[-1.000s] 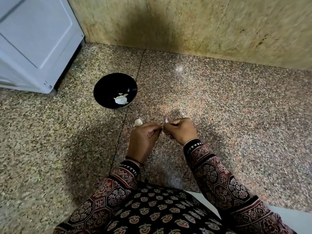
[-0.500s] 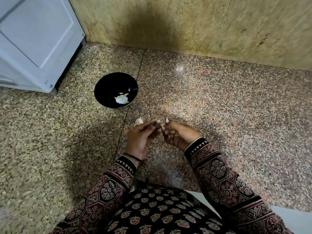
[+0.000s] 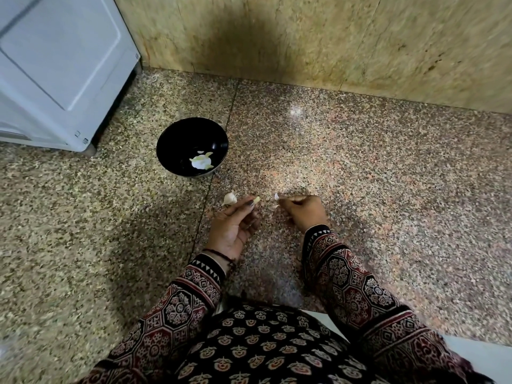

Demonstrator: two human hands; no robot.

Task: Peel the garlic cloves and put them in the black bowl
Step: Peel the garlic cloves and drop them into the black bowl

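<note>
A black bowl [image 3: 177, 142] stands on the speckled stone floor with pale peeled garlic [image 3: 201, 161] inside. My left hand [image 3: 235, 225] pinches a small yellowish peeled clove [image 3: 257, 200] at its fingertips, palm turned up. An unpeeled garlic clove [image 3: 230, 199] lies on the floor just left of that hand. My right hand [image 3: 303, 210] is a short way to the right, fingers curled, pinching a scrap of white garlic skin [image 3: 276, 196]. Another skin bit [image 3: 275, 207] lies on the floor beside it.
A white appliance [image 3: 61, 67] stands at the far left behind the bowl. A tan stone wall [image 3: 332, 42] runs along the back. My patterned sleeves and lap fill the bottom of the view.
My hands, joined on the clove a second ago, have drawn apart. The left keeps the clove, the right has come away with a piece of skin.
</note>
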